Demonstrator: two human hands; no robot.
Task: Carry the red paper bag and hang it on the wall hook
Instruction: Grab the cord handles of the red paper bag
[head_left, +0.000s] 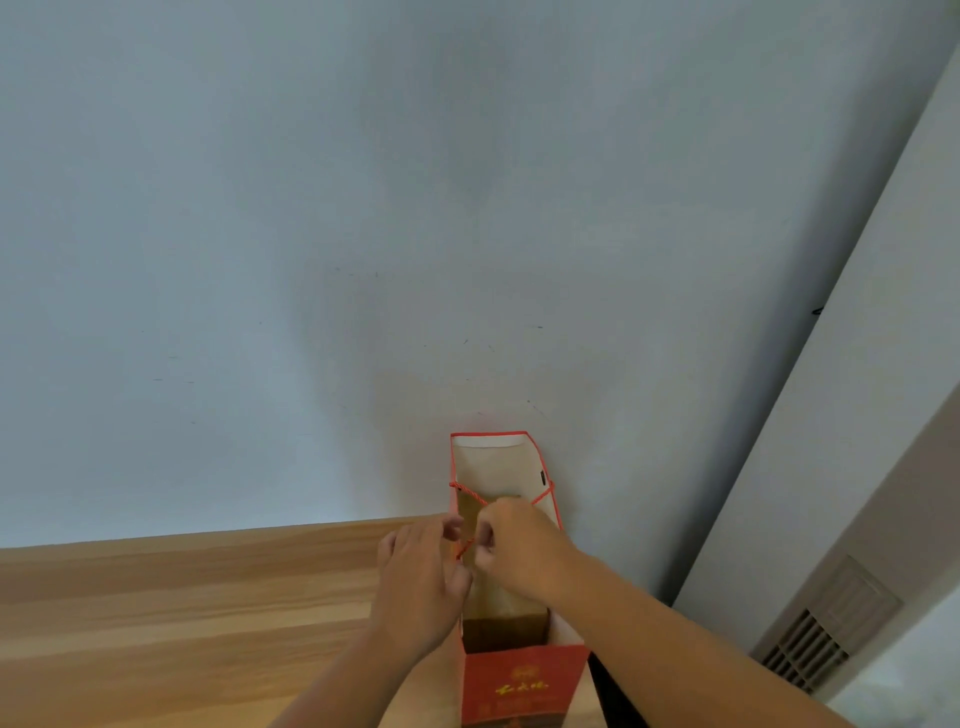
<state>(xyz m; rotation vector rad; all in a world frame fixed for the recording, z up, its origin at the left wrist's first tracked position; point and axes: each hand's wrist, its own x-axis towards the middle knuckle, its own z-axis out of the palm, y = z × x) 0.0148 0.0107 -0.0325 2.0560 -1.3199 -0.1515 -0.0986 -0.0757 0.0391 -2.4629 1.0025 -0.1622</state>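
Note:
The red paper bag (522, 680) stands upright on a wooden surface, its mouth open towards me and its white inside showing, with a brown box in it. Gold print marks its near red face. Both hands are over the mouth. My left hand (423, 577) and my right hand (519, 545) each pinch the red cord handles (470, 543) between fingertips, close together. The far end of the bag touches the pale wall (467, 208). No hook shows on the wall.
A light wooden surface (182, 613) runs left from the bag to the wall. At the right a white corner pillar (852, 415) rises, and a brown vent grille (810, 649) sits low beside it.

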